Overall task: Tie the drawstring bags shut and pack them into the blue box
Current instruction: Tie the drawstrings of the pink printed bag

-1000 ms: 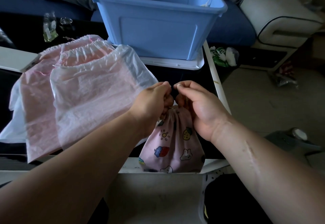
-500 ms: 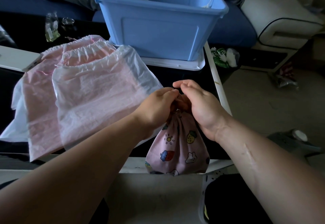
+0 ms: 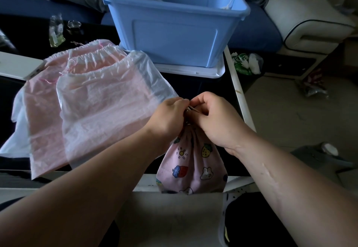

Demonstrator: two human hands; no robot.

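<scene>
Dim and cool-toned overall, with soft, flat light and no glare. The blue box (image 3: pixel 174 39) and the sheer pink bags (image 3: pixel 93 95) catch the most light; the pale cushion (image 3: pixel 313 27) at upper right is bright too. The desk (image 3: pixel 205 86) top sinks to near black — detail lost. The left grip (image 3: pixel 168 115) and right grip (image 3: pixel 215 119) are evenly lit, while the thin cord (image 3: pixel 192 109) they pinch is slightly smeared. The forearms fall into shade toward the lower corners, where wide-angle stretch swells them — the desk's white edge bows as well.
</scene>
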